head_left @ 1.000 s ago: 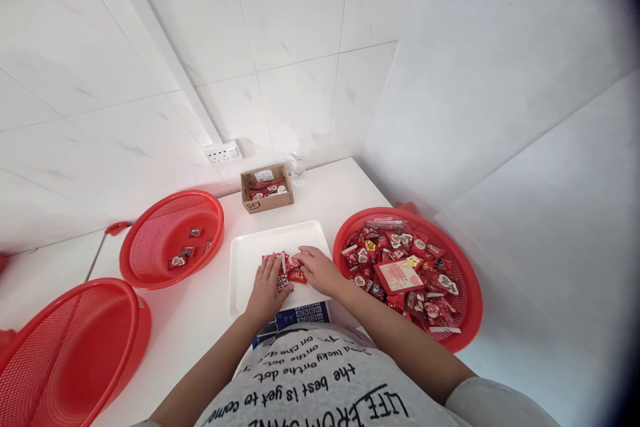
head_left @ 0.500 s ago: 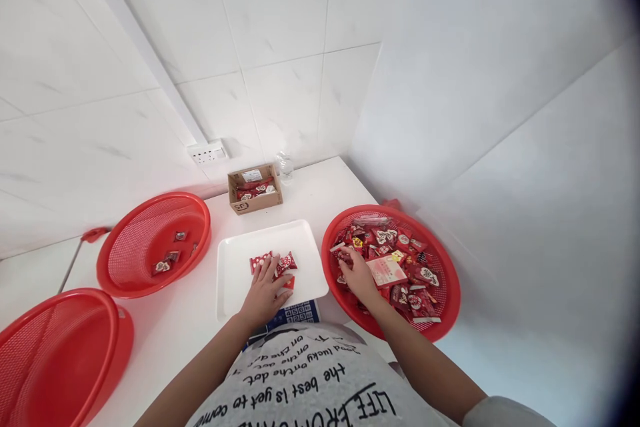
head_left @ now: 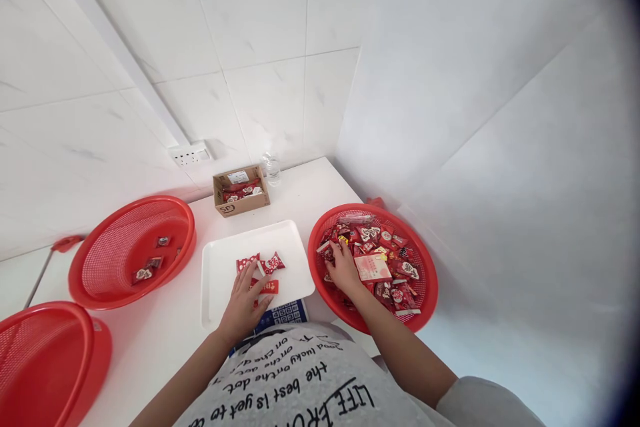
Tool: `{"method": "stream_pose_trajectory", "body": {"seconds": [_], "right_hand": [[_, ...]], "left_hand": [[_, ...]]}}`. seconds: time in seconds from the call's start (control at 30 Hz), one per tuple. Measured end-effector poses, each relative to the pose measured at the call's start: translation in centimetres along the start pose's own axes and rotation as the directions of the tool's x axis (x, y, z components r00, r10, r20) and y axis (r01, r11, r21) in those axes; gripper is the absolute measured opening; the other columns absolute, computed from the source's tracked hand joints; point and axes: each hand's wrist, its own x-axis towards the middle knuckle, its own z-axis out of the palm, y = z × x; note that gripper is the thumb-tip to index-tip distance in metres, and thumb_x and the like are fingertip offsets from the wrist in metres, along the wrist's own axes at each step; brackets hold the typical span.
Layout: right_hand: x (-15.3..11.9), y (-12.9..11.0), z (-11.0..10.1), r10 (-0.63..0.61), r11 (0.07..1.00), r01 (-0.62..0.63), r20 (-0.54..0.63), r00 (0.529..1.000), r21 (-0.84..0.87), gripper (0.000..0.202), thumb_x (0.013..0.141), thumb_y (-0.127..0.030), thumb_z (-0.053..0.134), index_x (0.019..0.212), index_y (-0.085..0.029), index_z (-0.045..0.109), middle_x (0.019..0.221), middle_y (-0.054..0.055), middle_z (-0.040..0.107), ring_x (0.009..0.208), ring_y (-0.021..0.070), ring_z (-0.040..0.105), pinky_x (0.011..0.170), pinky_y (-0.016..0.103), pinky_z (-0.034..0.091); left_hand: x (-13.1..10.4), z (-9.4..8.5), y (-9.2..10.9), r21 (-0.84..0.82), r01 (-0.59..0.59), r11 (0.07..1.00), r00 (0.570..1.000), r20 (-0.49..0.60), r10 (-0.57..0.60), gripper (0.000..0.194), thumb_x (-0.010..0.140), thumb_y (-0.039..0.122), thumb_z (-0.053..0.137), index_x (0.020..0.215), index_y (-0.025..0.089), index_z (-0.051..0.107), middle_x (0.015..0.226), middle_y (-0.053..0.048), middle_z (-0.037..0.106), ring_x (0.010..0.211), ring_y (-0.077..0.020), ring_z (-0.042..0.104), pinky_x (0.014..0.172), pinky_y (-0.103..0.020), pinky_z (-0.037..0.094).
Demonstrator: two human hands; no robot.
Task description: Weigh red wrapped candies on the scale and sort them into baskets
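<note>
My left hand (head_left: pixel 245 299) lies with its fingers spread over the white tray (head_left: pixel 216 280), touching small red packets. A dotted packet (head_left: pixel 244 262) and a patterned one (head_left: pixel 273 263) lie just beyond its fingertips, and a red packet (head_left: pixel 269 287) is beside its fingers. At the right, my right hand (head_left: pixel 344 268) reaches into the left part of a red basket (head_left: pixel 431 280) full of red wrapped packets. Its fingers are bent down among them, and whether they grip one is too small to tell. A pink card-like packet (head_left: pixel 373 267) lies right of that hand.
A cardboard box (head_left: pixel 245 205) with red packets stands behind the tray, beside a clear plastic bottle (head_left: pixel 271 169). Two red baskets are at the left, one (head_left: pixel 113 233) holding several small packets, another (head_left: pixel 75 347) nearer. A blue keypad-like object (head_left: pixel 287 313) lies before the tray.
The whole view has shifted, with the objects further left. My left hand has drawn back slightly, uncovering more of the red packet under it. My right hand stays in the basket.
</note>
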Motion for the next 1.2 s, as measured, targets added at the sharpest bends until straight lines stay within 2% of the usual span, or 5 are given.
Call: {"method": "stream_pose_trajectory", "body": {"seconds": [0.2,0.43,0.67,0.8,1.2], "right_hand": [[0.0,-0.1,0.7,-0.078,0.992,0.093,0.164,0.983,-0.085,0.055,0.076,-0.016,0.052,0.131,-0.017,0.042,0.138,0.014,0.038,0.13,0.0258,0.032,0.104,0.043,0.028],[-0.9,0.0,-0.4,-0.098,0.992,0.119,0.318,0.943,-0.049,0.018,0.078,-0.021,0.052,0.089,-0.019,0.065,0.099,0.008,0.062,0.092,0.019,0.058,0.083,0.031,0.042],[3.6,-0.7,-1.7,-0.078,0.996,0.08,-0.047,0.996,0.046,0.037,0.081,-0.019,0.044,0.117,-0.015,0.051,0.125,0.011,0.05,0.118,0.0202,0.045,0.097,0.035,0.036],[5.1,-1.1,-1.9,-0.025,0.998,0.029,0.076,0.997,-0.06,0.048,0.08,-0.018,0.046,0.127,-0.016,0.041,0.136,0.013,0.04,0.118,0.0221,0.045,0.091,0.034,0.04],[1.4,0.2,-3.6,-0.041,0.999,0.048,0.275,0.96,-0.019,0.035,0.073,-0.006,0.043,0.102,-0.024,0.054,0.101,0.001,0.065,0.086,0.0151,0.059,0.071,0.023,0.037]], "left_hand": [[-1.2,-0.3,-0.4,-0.024,0.089,0.996,0.992,-0.09,-0.091,0.041,0.087,0.035,0.046,0.127,0.026,0.047,0.147,-0.008,0.027,0.135,-0.0294,0.024,0.106,-0.053,0.029],[-2.1,-0.5,-0.5,-0.039,0.141,0.989,0.983,-0.112,-0.145,0.04,0.087,0.036,0.047,0.126,0.027,0.048,0.145,-0.008,0.031,0.134,-0.0289,0.027,0.105,-0.051,0.033],[-1.8,-0.6,0.0,-0.051,0.131,0.99,0.984,-0.117,-0.136,0.043,0.088,0.035,0.045,0.129,0.026,0.043,0.145,-0.009,0.031,0.134,-0.0278,0.026,0.106,-0.05,0.032],[-1.6,-0.7,0.3,-0.07,0.15,0.986,0.983,-0.093,-0.156,0.043,0.088,0.037,0.044,0.129,0.024,0.043,0.144,-0.009,0.03,0.134,-0.0267,0.026,0.106,-0.047,0.033],[-1.6,-0.7,0.2,-0.076,0.177,0.981,0.98,-0.073,-0.183,0.042,0.089,0.036,0.042,0.129,0.023,0.042,0.142,-0.01,0.033,0.132,-0.026,0.03,0.104,-0.045,0.036]]}}
